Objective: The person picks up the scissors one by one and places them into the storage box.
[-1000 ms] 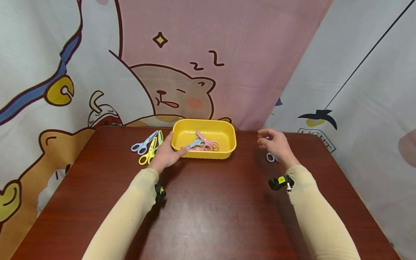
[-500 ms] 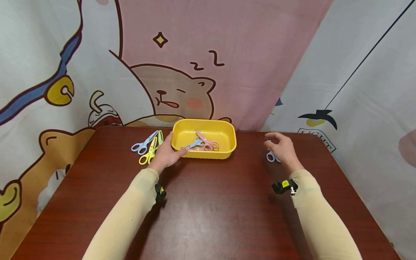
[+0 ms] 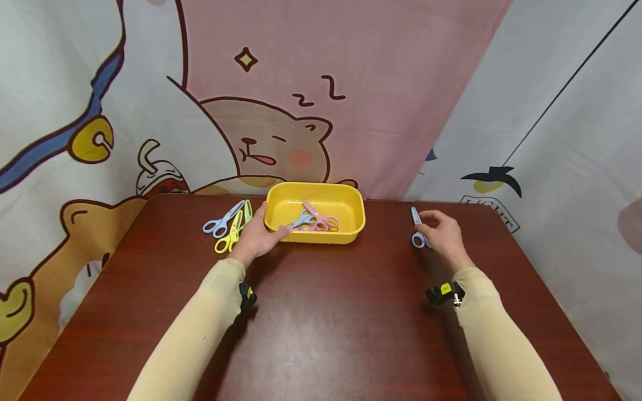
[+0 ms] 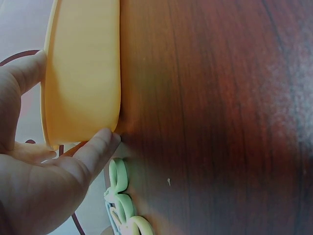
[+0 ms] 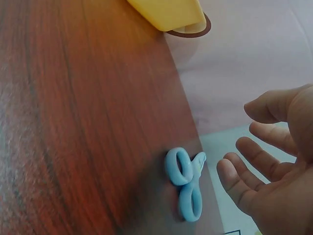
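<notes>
My left hand (image 3: 257, 235) touches the left end of a yellow plastic basket (image 3: 316, 238), thumb on the rim at the front corner. In the left wrist view its fairly straight fingers (image 4: 98, 149) rest against the basket's end wall. Pink scissors (image 3: 321, 219) and light blue scissors (image 3: 303, 220) lie inside the basket. My right hand (image 3: 445, 236) hovers over a pair of blue scissors (image 3: 418, 239) at the right, partly covering them from above. The right wrist view shows its fingers loosely bent and apart, holding nothing, beside the blue scissors (image 5: 188, 181) on the table.
Left of the basket lie blue scissors (image 3: 220, 221), yellow scissors (image 3: 229, 236) and green scissors (image 3: 248, 211), the green ones partly behind my left hand. A printed curtain (image 3: 381, 111) hangs right behind the back edge of the brown table (image 3: 326, 312).
My right hand has moved right and slightly toward me, lowering beside the blue scissors and uncovering more of them. My left hand and the basket have stayed in place.
</notes>
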Motion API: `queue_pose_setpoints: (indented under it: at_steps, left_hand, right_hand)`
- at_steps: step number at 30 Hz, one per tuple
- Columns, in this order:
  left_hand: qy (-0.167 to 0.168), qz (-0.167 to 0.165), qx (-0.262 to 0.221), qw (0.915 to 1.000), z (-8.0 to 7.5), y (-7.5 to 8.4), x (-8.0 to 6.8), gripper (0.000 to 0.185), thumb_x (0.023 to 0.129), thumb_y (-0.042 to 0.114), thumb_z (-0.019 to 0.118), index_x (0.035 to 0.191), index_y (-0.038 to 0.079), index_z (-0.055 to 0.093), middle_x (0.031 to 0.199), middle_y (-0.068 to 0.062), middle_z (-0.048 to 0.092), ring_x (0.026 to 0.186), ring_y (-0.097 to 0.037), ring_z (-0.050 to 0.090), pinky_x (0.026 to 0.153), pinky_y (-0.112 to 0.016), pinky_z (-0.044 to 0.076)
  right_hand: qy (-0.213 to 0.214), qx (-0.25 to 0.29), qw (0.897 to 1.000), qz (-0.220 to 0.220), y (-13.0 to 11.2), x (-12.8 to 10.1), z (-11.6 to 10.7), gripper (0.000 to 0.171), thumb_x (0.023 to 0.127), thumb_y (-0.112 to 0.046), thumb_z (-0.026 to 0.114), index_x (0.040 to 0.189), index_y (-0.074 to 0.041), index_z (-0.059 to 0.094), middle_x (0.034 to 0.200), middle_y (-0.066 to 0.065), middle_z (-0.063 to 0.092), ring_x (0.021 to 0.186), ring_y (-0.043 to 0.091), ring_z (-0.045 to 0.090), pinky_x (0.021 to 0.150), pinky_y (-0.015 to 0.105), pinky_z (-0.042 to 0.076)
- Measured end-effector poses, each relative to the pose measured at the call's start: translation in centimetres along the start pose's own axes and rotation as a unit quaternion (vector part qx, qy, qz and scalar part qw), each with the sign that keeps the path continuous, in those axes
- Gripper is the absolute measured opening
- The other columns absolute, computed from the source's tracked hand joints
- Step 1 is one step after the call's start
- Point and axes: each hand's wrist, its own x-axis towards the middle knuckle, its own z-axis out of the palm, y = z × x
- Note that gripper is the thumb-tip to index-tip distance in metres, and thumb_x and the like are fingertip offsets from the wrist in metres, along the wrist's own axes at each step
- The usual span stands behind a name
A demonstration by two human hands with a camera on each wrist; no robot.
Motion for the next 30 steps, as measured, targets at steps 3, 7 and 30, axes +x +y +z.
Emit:
queue_pose_setpoints:
  at_steps: [3, 7, 30]
  left_hand:
    - [-0.001, -0.001, -0.001, 1.0000, 0.0, 0.0, 0.0, 0.104, 0.095, 0.044, 0.071, 0.166, 0.005, 0.006, 0.171, -0.018, 0.017, 0.155, -0.036, 0.025, 0.126, -0.051, 0.023]
    - [0.001, -0.004, -0.004, 1.0000, 0.0, 0.0, 0.0, 0.104, 0.095, 0.044, 0.072, 0.166, 0.006, 0.006, 0.171, -0.017, 0.018, 0.155, -0.035, 0.026, 0.126, -0.050, 0.024]
    - [-0.001, -0.007, -0.010, 0.9999, -0.1, 0.2, -0.1, 0.103, 0.095, 0.044, 0.072, 0.167, 0.008, 0.006, 0.171, -0.017, 0.019, 0.154, -0.036, 0.027, 0.125, -0.052, 0.024]
  right_hand:
    - [0.004, -0.013, 1.000, -0.003, 0.5, 0.0, 0.0, 0.041, 0.101, -0.014, 0.062, 0.139, 0.003, 0.058, 0.136, 0.027, 0.060, 0.099, 0.031, 0.058, 0.068, 0.024, 0.047]
    - [0.016, -0.036, 0.999, -0.011, 1.0, 0.0, 0.0, 0.042, 0.099, -0.013, 0.065, 0.137, 0.003, 0.060, 0.134, 0.028, 0.061, 0.097, 0.034, 0.058, 0.072, 0.030, 0.046]
    - [-0.005, -0.042, 0.998, 0.045, 3.1, -0.2, 0.5, 0.053, 0.096, -0.018, 0.072, 0.140, 0.006, 0.055, 0.135, 0.032, 0.055, 0.110, 0.041, 0.052, 0.087, 0.045, 0.051]
